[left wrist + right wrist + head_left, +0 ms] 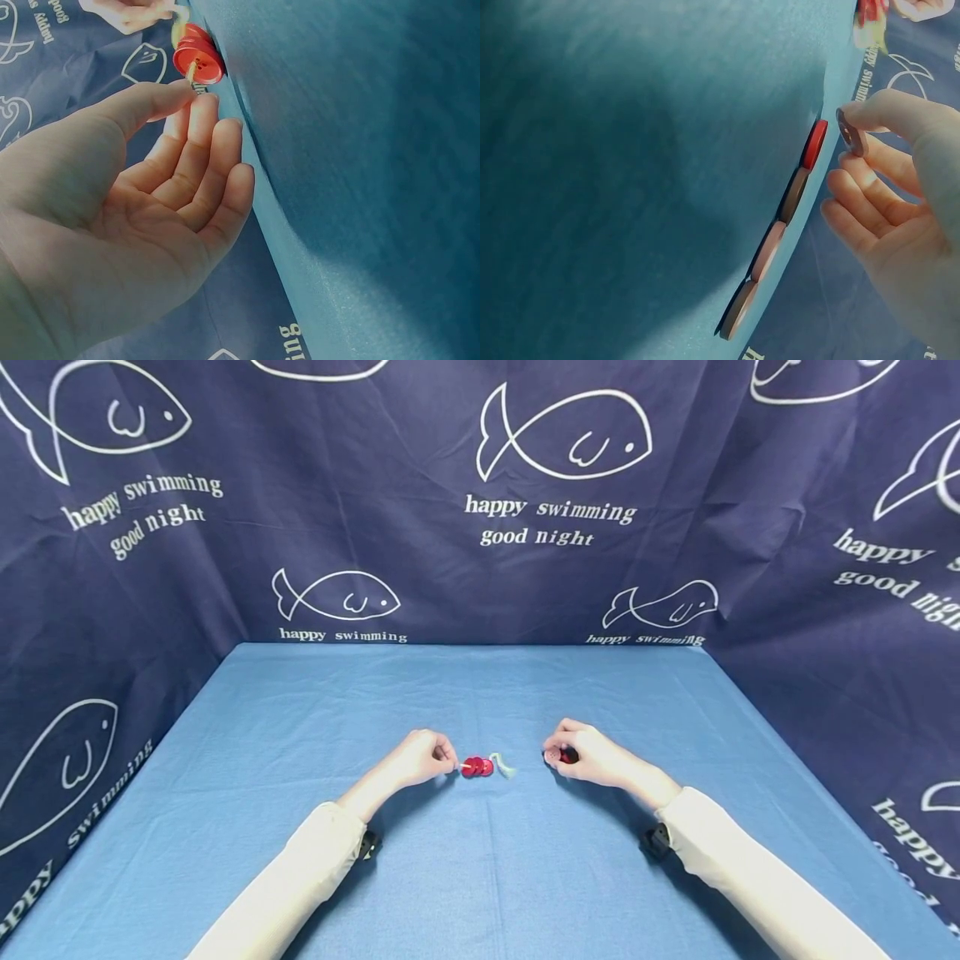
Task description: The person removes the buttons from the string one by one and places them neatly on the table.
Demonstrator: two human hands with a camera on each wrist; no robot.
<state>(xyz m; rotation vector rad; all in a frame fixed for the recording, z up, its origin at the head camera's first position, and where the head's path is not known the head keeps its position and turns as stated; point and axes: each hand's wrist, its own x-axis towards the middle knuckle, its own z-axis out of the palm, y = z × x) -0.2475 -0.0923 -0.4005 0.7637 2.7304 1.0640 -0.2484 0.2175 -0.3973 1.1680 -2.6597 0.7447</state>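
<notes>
the table (390, 693), covered with blue cloth, has its far edge at the foot of a dark blue curtain (427, 527) with white fish and words. the curtain also goes along the left and right edges; the near edge is not in view. both hands work near the middle, well apart from these three edges, so there is wide room of cloth on the left, on the right and on the far side. between the hands is a smaller gap.

the left hand (426, 756) pinches the end of a pale cord (502, 766) with thumb and fingertip. on this cord are some red buttons (477, 767), close together, just right of the fingers; if they rest fully on the cloth, i cannot tell. the cord's other end curves toward the right.

the right hand (600, 757) holds one brownish button (853, 133) between thumb and finger. beside and below this hand, a row of buttons lies on the cloth: red (815, 145), brown, pink and brown, each very close to the next. they stand in the way directly under the hand. a black device (657, 841) hangs under the right wrist, another under the left.
</notes>
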